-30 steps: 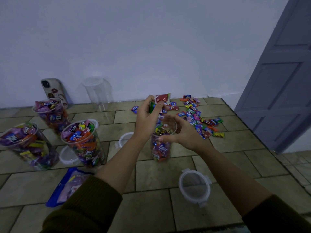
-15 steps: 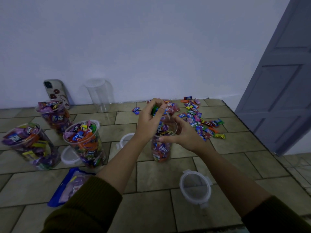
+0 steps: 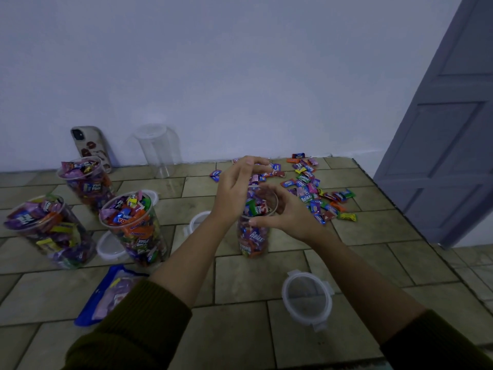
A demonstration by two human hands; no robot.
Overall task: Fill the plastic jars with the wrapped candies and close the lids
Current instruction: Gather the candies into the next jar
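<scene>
The plastic jar (image 3: pixel 253 236) is grasped near its rim by the right hand (image 3: pixel 289 216), with the thumb laid against the near wall and the fingers curved round the far side. The left hand (image 3: pixel 233 192) is held just above the jar's mouth with its fingers loosely curved. Nothing is seen in it, so it is read as released.

In the head view the jar is found at the centre of the frame, standing upright on the tiled floor (image 3: pixel 240 279). Its long axis is vertical and its open mouth points up. It is filled with sweets nearly to the rim, and no lid is on it.

The loose wrapped candies (image 3: pixel 314 188) are scattered right of centre, just behind the right hand and partly hidden by both hands. A clear lid (image 3: pixel 306 297) lies flat at lower right, beside the right forearm. A second lid (image 3: pixel 197 222) is half covered by the left forearm.

Three filled jars (image 3: pixel 133 225) are grouped at the left, all uncapped, with another white lid (image 3: pixel 109 244) lying between them. A blue bag (image 3: pixel 106 295) lies at lower left. An empty clear jar (image 3: pixel 160 150) and a phone (image 3: pixel 90 148) are seen at the wall in the upper left, the phone leaned against it. A grey door (image 3: pixel 440 156) fills the right edge
</scene>
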